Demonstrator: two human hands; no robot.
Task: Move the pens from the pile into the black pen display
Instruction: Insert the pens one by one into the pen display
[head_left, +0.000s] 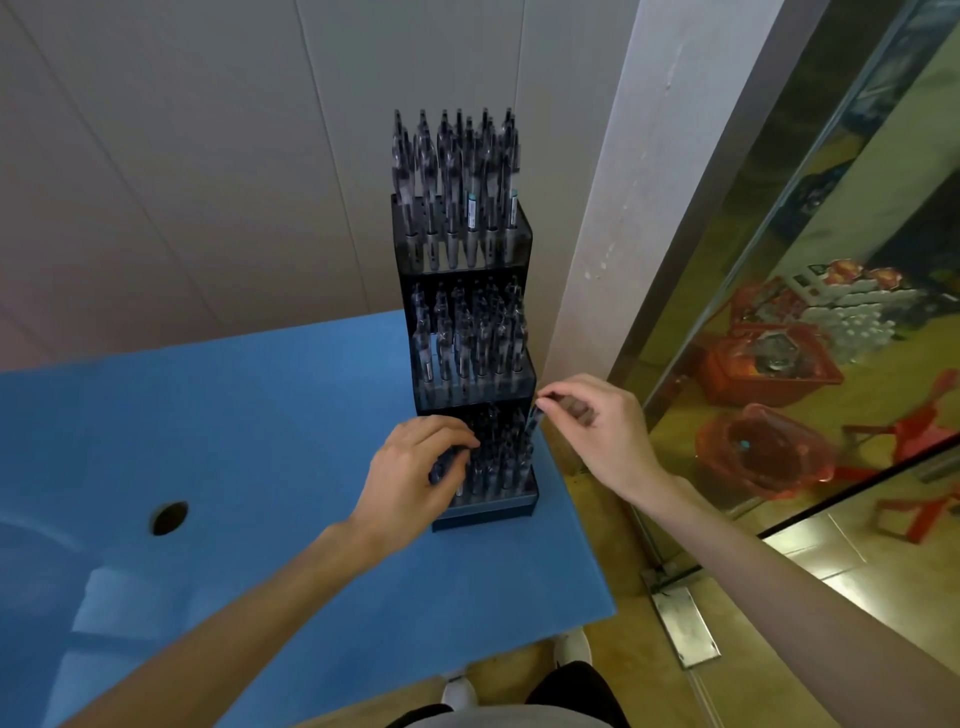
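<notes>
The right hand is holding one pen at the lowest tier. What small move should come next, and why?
Probably lower the pen straight down into a slot at the right end of the black pen display. The right hand pinches its top just above the lowest tier, and the left hand grips more pens beside that tier.

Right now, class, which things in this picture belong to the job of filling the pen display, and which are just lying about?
Belongs to the job:
black pen display
pen pinched by the right hand
pens held in the left hand

Just lying about:
blue table
red baskets behind the glass
metal floor plate
</notes>
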